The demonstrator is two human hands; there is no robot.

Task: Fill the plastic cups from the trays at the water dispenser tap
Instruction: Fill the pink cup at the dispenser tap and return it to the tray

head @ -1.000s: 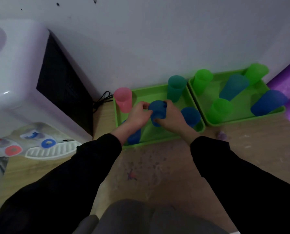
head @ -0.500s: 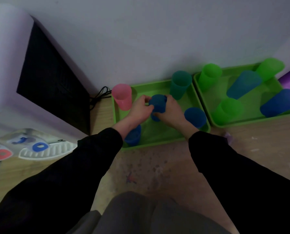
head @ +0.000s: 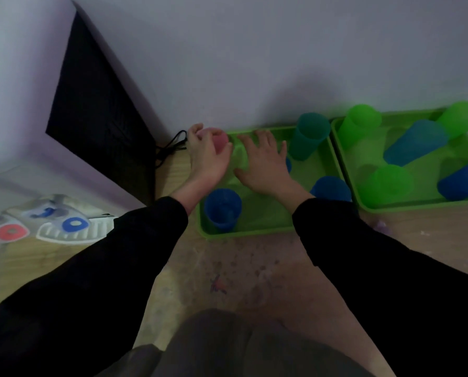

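My left hand [head: 204,159] grips the pink cup [head: 218,140] at the back left corner of the left green tray [head: 243,233]. My right hand [head: 264,161] hovers over the tray's middle with fingers spread and holds nothing. It hides most of a blue cup [head: 288,165]. In the same tray stand a blue cup [head: 222,209] at the front left, another blue cup [head: 331,189] at the front right and a teal cup [head: 309,137] at the back. The water dispenser [head: 23,77] is on the left, with red [head: 11,232] and blue [head: 75,224] tap levers.
A second green tray [head: 417,205] on the right holds several green and blue cups. A white drip tray [head: 72,235] lies under the taps. A black cable [head: 170,148] runs along the wall behind the dispenser. The wooden floor [head: 241,276] is stained.
Both hands held a blue cup over the left tray. They have let it go. My left hand has moved left onto the pink cup and my right hand has opened.
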